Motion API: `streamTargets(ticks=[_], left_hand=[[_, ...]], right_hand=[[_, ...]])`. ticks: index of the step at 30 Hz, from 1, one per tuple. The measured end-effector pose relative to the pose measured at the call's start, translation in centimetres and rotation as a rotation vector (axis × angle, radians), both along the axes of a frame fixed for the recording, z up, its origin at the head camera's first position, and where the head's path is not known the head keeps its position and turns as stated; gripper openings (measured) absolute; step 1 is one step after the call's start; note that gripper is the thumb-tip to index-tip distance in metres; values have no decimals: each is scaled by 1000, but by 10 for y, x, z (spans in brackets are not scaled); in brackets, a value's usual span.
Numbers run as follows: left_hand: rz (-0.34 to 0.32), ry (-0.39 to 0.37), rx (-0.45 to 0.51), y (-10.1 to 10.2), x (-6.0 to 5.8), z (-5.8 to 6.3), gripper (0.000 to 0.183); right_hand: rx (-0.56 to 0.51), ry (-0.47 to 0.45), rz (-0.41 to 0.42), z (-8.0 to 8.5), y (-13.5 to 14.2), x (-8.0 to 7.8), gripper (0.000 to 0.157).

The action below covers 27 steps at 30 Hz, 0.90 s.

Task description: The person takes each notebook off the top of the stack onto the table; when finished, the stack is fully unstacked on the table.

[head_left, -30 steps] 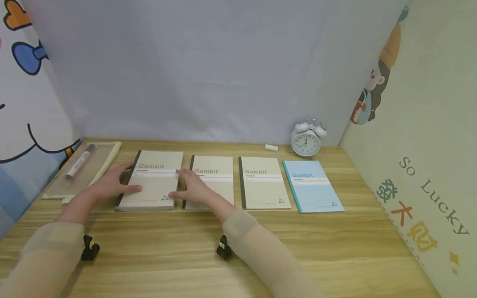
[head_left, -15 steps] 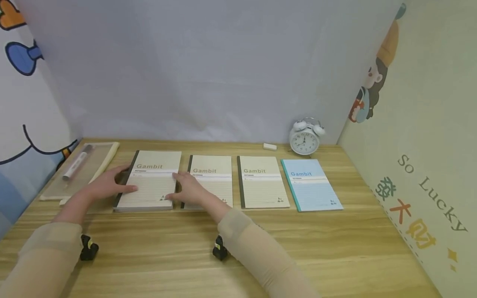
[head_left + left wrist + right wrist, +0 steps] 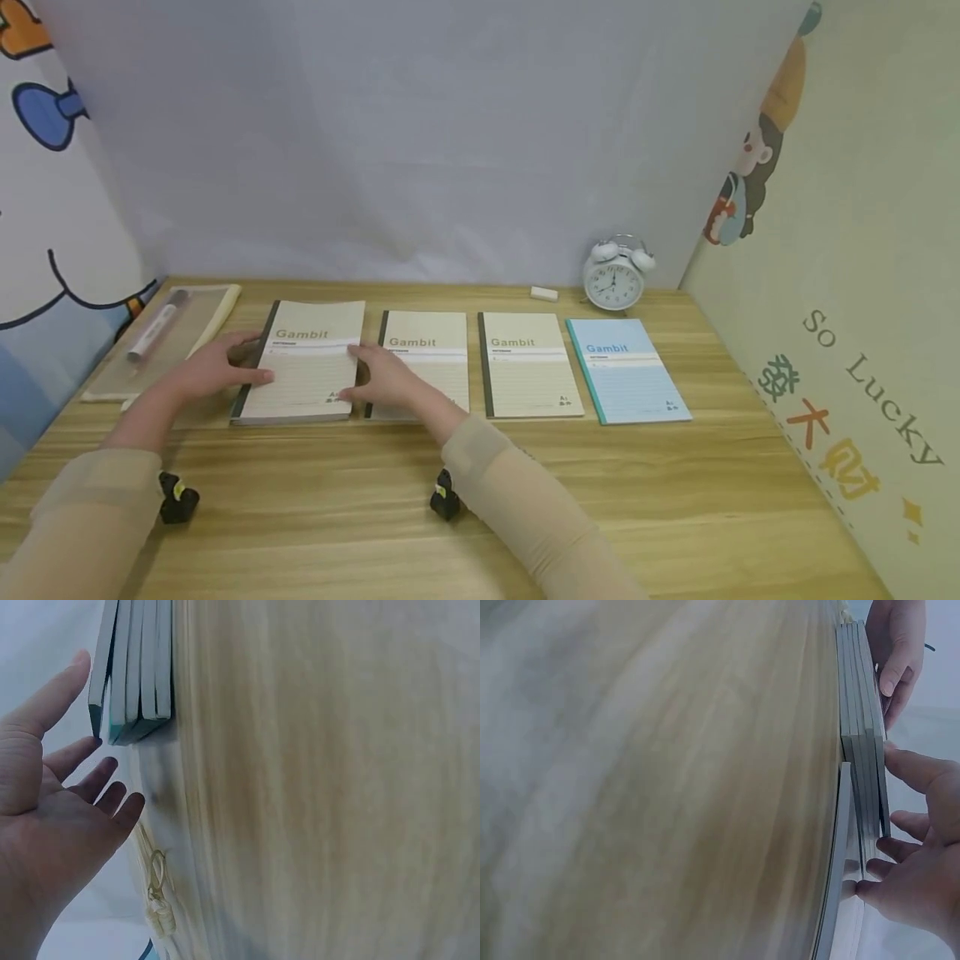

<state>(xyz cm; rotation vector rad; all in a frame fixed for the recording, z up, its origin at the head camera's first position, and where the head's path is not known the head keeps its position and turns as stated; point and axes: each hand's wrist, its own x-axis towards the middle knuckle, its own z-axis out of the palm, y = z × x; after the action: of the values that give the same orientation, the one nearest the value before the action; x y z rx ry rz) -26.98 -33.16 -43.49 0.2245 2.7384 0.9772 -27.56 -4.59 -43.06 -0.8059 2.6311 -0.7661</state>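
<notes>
A cream Gambit notebook (image 3: 307,325) with a black spine tops a stack at the table's left. My left hand (image 3: 206,369) holds its spine side, thumb over the cover and index fingertip at the spine edge. On the opposite side my right hand (image 3: 392,381) grips the notebook's edge, thumb near the front corner. The left wrist view shows a narrow gap at the spine between this top notebook and the stacked notebooks (image 3: 142,675) under it. Beneath my right hand lies another cream notebook (image 3: 427,333), partly covered by the hand.
Further right lie a third cream notebook (image 3: 528,379) and a blue notebook (image 3: 633,383). Behind them stand a white alarm clock (image 3: 613,283) and an eraser (image 3: 543,293). A mesh pouch (image 3: 213,321) with a marker (image 3: 157,327) lies left. A fabric backdrop (image 3: 420,167) closes off the rear.
The head view has shifted slightly. Both hands keep nearly the same places at the two sides of the top notebook.
</notes>
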Motion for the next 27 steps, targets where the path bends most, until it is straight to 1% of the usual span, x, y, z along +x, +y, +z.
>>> streamTargets(ticks=[3, 7, 10, 12, 15, 18, 22, 24, 27], left_hand=[[16, 28, 25, 2, 1, 3, 96], [37, 89, 60, 4, 4, 10, 86], [27, 123, 72, 5, 8, 16, 79], [14, 124, 81, 5, 11, 20, 76], [-3, 131, 104, 6, 13, 24, 76], [-1, 143, 146, 8, 16, 28, 79], [-1, 148, 148, 10, 21, 37, 84], [-5, 148, 134, 11, 24, 42, 86], [-19, 150, 127, 14, 29, 49, 84]], right_hand=[[1, 5, 6, 2, 1, -2, 79], [-13, 10, 15, 4, 4, -5, 79], [-43, -1, 9, 7, 8, -7, 78], [-74, -19, -2, 9, 10, -8, 77], [-146, -50, -20, 13, 13, -8, 74], [-228, -73, -38, 19, 16, -8, 70], [-333, -83, -75, 26, 20, -6, 65], [-387, -88, -95, 30, 21, -5, 63], [-467, -104, -107, 35, 23, -4, 61]])
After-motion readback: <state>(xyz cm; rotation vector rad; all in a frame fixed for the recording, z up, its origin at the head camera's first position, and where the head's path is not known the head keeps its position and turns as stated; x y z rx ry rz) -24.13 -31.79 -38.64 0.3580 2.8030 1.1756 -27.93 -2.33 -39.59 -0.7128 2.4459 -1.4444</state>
